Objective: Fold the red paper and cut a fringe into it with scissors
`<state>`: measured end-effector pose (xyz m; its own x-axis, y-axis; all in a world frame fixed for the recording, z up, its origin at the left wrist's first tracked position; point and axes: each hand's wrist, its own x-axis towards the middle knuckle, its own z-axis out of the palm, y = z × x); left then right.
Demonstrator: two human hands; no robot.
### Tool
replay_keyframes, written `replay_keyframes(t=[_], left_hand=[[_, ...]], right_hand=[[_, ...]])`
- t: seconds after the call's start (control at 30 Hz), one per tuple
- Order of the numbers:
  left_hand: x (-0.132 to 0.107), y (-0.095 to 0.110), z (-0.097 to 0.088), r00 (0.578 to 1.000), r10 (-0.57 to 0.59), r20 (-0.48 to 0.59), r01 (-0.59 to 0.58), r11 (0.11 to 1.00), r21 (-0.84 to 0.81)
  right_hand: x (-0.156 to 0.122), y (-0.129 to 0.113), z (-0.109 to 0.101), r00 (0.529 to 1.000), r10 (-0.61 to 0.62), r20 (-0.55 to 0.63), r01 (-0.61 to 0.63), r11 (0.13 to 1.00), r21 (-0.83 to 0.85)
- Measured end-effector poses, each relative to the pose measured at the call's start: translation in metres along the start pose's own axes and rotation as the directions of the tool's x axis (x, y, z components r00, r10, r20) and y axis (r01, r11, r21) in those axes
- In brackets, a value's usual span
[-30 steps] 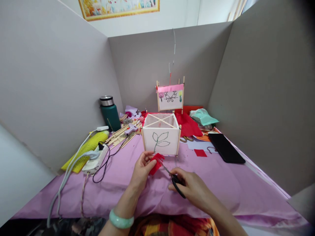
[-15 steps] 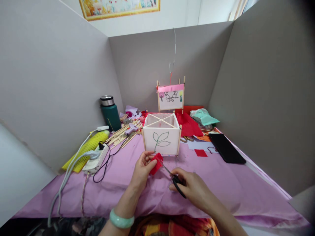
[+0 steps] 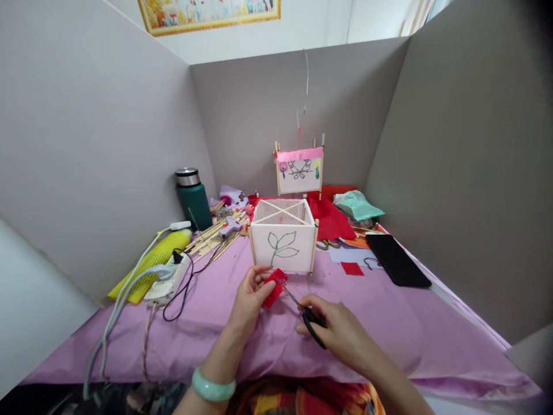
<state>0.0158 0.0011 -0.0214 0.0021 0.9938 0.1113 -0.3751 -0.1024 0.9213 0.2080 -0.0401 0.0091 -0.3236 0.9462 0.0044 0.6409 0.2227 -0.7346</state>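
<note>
Evidently, snipping is the step in hand: below the frame's centre, the left hand [image 3: 250, 291] pinches a red piece [image 3: 272, 295] between thumb and fingers; the right hand [image 3: 332, 323] grips the scissors [image 3: 313, 328], their tips at its edge. A clean cut would call for steady fingertips.

left grip [image 3: 249, 294]: white box [image 3: 283, 249] blocks ahead | right grip [image 3: 332, 324]: open cloth [image 3: 406, 323] rightward

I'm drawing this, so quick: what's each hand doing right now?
Left hand: closed, pinching a small red piece.
Right hand: closed on the black-handled scissors, blades at the red piece.
</note>
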Motion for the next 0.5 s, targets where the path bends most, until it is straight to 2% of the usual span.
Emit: replay_keyframes(t=[0.5], left_hand=[[0.0007,-0.0001,0.0002,1.0,0.002,-0.001,-0.002,1.0,0.001]], right_hand=[[0.0012,0.0,-0.0003,1.0,-0.003,-0.005,0.003,1.0,0.017]])
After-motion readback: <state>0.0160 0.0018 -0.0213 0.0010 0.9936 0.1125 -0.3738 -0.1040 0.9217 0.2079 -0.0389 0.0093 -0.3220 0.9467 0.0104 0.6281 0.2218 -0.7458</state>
